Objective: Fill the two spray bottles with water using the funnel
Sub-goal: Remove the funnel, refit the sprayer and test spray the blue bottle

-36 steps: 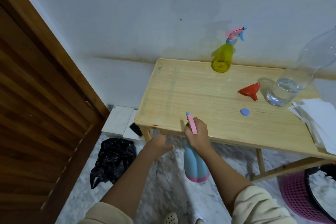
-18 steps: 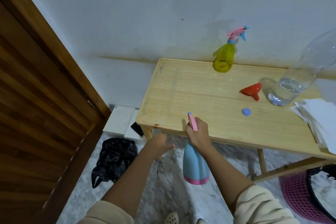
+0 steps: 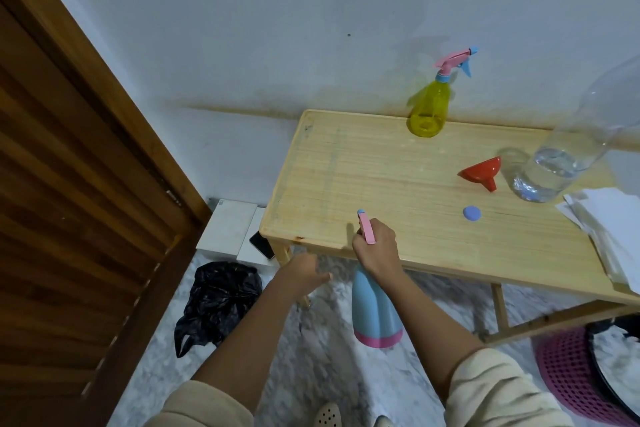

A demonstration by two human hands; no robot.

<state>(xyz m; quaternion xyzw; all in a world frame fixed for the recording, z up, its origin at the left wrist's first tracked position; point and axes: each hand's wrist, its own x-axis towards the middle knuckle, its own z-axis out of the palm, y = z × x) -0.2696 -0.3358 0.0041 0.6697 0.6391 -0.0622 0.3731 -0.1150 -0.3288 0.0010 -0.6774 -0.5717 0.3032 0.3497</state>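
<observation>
While the right hand (image 3: 375,250) grips the blue spray bottle (image 3: 375,315) at the worktop's (image 3: 346,166) six-o'clock edge, left hand (image 3: 304,270) empty, loosely curled, filling seems unstarted: funnel (image 3: 479,170) idle at two o'clock, yellow bottle (image 3: 430,107) capped.

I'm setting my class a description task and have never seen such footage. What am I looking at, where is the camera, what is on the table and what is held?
No machine here: the grips are a person's two bare hands. One wide-angle camera worn on the head took every picture, looking forward and down. The right grip holds a blue spray bottle by its neck, over the floor, in front of the near edge of the table. The left grip hangs loosely curled and holds nothing. On the table stand a yellow spray bottle and a big clear bottle with some water; a red funnel lies on its side near a blue cap, and papers sit at the right.
</observation>
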